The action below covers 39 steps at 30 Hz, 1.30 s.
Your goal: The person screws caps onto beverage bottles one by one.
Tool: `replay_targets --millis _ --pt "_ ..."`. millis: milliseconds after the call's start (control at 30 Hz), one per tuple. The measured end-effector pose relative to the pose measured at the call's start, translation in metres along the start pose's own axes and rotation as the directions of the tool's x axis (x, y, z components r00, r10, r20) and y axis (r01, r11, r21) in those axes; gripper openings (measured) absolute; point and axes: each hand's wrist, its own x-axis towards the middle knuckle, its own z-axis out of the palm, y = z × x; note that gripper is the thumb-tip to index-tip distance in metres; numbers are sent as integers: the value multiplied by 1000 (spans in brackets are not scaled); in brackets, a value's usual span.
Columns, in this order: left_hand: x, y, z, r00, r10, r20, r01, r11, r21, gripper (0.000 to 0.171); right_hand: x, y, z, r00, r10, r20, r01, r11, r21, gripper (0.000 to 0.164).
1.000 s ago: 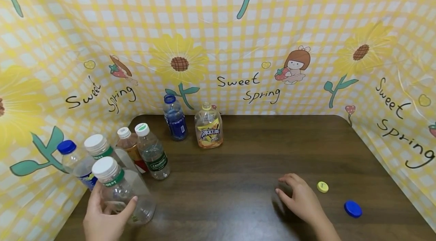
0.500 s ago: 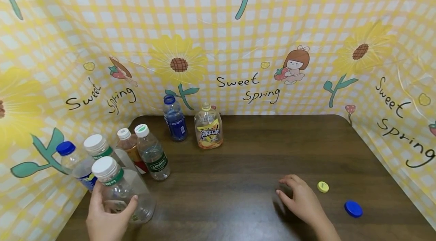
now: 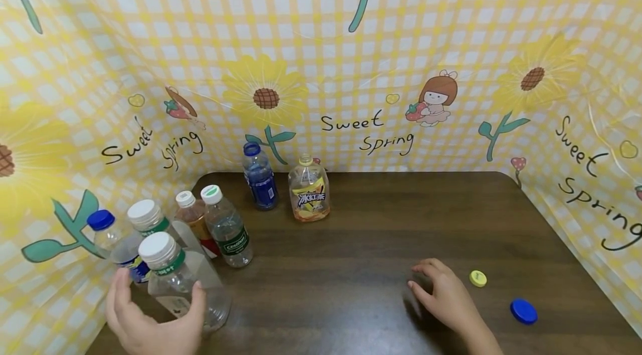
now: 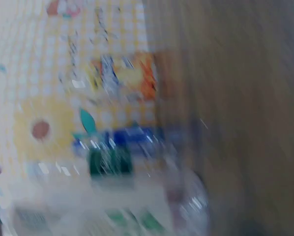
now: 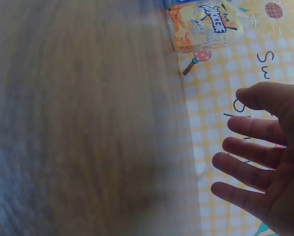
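In the head view my left hand [image 3: 155,335] is open, thumb and fingers spread, at the near side of a large clear bottle [image 3: 173,282] with a white cap and green neck band. The bottle stands upright at the table's front left; the thumb overlaps its body, while the fingers are off its left side. Motion blurs the left wrist view, where the bottle's pale label [image 4: 137,211] shows along the bottom. My right hand [image 3: 446,293] is held over the table at the right with relaxed fingers, holding nothing. Beside it lie a yellow cap [image 3: 478,278] and a blue cap [image 3: 524,311].
Behind the large bottle stand a blue-capped bottle [image 3: 102,221], a second white-capped wide bottle [image 3: 145,215], a brown drink bottle [image 3: 193,218] and a green-labelled water bottle [image 3: 233,241]. Farther back are an uncapped blue bottle [image 3: 262,188] and an uncapped iced-tea bottle [image 3: 309,196].
My left hand has let go of the large white-capped bottle, its fingers swinging away to the left and downward. The bottle stays in place. The right hand has barely moved.
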Motion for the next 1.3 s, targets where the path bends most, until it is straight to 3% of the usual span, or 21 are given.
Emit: replay_targets --millis 33,100,167,233,333,433,500,600,733,867,1033,1300 --pt "-2 8 6 993 97 -66 -100 994 -38 75 0 0 -1 1000 1 1 -1 1000 1 24" --pt "-7 22 19 969 233 -76 -241 964 -114 64 0 0 -2 1000 7 3 -7 1000 0 23" --pt "-15 31 32 949 314 42 -300 934 -193 51 1 -1 -3 1000 11 5 -11 1000 -2 23" --pt "-23 29 47 911 348 223 -290 922 -255 43 1 -1 -3 1000 11 8 -11 1000 -3 23" --pt "-30 22 73 846 276 456 -181 954 -240 48 3 -2 -4 1000 11 17 -11 1000 -3 23" --pt "-26 16 103 804 118 582 -37 988 -148 57 4 -2 -5 1000 14 28 -14 1000 0 23" --pt "-18 13 124 783 3 622 62 995 -84 61 5 -1 -6 999 15 29 -15 1000 0 23" --pt "-4 7 158 755 -174 632 201 979 30 71 5 0 -6 1000 17 26 -17 1000 -1 24" --pt "11 -7 201 752 -374 544 356 924 142 82 4 0 -6 999 30 41 -30 1000 0 23" --pt "19 -24 232 751 -485 448 445 873 199 90 4 -1 -7 997 51 64 -51 999 3 22" --pt "22 -40 252 745 -521 416 456 853 252 97 3 -2 -7 996 61 58 -61 998 -1 22" --pt "45 -44 260 729 -551 405 512 833 212 101 4 -4 -3 998 44 48 -45 999 7 23"
